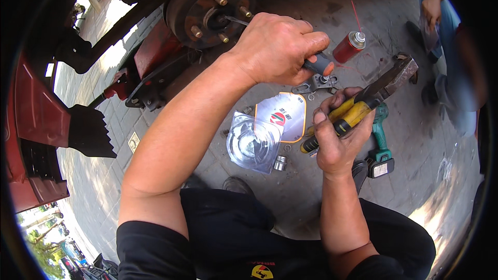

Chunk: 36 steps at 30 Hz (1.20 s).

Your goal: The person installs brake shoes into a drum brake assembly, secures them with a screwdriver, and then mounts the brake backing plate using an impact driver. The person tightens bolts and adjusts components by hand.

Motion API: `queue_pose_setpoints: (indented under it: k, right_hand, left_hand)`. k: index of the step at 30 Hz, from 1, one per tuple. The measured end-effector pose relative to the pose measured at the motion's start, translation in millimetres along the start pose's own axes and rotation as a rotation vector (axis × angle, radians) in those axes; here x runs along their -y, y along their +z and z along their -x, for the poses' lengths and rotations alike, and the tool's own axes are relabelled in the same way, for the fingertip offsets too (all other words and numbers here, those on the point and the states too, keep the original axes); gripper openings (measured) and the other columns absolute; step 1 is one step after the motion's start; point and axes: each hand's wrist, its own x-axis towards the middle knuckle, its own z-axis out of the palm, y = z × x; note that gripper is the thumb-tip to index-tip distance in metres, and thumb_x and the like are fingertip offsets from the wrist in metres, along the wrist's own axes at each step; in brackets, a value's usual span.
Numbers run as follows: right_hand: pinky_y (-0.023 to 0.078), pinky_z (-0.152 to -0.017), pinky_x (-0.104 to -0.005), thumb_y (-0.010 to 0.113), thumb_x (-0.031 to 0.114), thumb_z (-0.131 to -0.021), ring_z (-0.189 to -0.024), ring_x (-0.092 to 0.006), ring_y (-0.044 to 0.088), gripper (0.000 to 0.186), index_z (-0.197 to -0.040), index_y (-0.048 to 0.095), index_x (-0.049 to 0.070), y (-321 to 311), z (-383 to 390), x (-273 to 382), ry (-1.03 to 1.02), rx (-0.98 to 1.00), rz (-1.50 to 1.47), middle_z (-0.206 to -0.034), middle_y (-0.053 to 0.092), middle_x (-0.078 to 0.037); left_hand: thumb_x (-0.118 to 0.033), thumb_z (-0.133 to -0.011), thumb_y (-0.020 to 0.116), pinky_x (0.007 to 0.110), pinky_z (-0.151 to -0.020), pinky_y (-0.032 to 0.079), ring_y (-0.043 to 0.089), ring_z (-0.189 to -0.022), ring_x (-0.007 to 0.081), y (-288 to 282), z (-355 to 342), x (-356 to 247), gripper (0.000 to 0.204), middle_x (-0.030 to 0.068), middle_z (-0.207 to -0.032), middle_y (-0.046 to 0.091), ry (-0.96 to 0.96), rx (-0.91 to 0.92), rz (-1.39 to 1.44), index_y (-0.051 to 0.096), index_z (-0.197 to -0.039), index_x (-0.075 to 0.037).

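Observation:
My left hand (pixel 277 46) grips a screwdriver (pixel 316 64) by its dark and orange handle; the thin shaft points left into the centre of a rusty wheel hub (pixel 199 5) with several studs. My right hand (pixel 340 135) holds pliers (pixel 373 93) by their yellow and black handles, jaws pointing up to the right, away from the hub. The hub sits on a red vehicle (pixel 36 114) at the upper left.
On the paved ground lie a red spray can (pixel 348 46) with a thin straw, a green cordless drill (pixel 380 145), a clear plastic bag over a metal part (pixel 254 142), a white packet (pixel 282 114), a small socket (pixel 280 163) and a metal bracket (pixel 316 84). Another person (pixel 441 21) squats at the upper right.

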Motion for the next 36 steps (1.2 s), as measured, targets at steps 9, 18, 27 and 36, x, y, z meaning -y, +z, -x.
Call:
queue_pose_setpoints:
  k: [9,18,27,36]
  right_hand:
    - [0.047,-0.070,-0.0264,0.067,-0.006,-0.073,-0.078,-0.0121,0.052,0.055,-0.120,0.040,0.002,-3,0,-5,0.012,-0.011,0.035,-0.099,0.048,-0.010]
    - [0.048,-0.068,-0.0263,0.067,-0.008,-0.072,-0.075,-0.0117,0.053,0.057,-0.122,0.039,0.001,-3,-1,-9,-0.096,-0.002,0.028,-0.099,0.048,-0.010]
    - [0.046,-0.076,-0.0303,0.063,-0.004,-0.078,-0.083,-0.0156,0.052,0.052,-0.124,0.039,0.001,-1,3,-1,-0.037,0.057,0.125,-0.102,0.046,-0.010]
    - [0.051,-0.069,-0.0316,0.074,0.002,-0.071,-0.076,-0.0157,0.057,0.057,-0.118,0.042,0.000,11,2,-22,0.019,0.100,0.510,-0.097,0.052,-0.009]
  left_hand:
    - [-0.023,-0.065,0.082,0.041,-0.052,0.050,0.067,-0.068,0.0254,-4,-1,-3,0.027,0.0011,-0.067,0.059,-0.059,0.078,-0.045,0.060,-0.080,-0.016]
    - [-0.024,-0.065,0.083,0.040,-0.051,0.049,0.066,-0.066,0.0255,-7,-3,-3,0.028,0.0014,-0.065,0.057,-0.041,0.009,-0.028,0.059,-0.078,-0.015]
    - [-0.022,-0.062,0.083,0.040,-0.052,0.050,0.066,-0.068,0.0251,-5,-2,-4,0.029,0.0011,-0.067,0.058,-0.052,-0.001,-0.008,0.059,-0.078,-0.015]
    - [-0.021,-0.063,0.081,0.040,-0.052,0.050,0.066,-0.067,0.0258,-3,1,3,0.028,0.0008,-0.067,0.059,-0.037,0.085,-0.048,0.059,-0.079,-0.016]
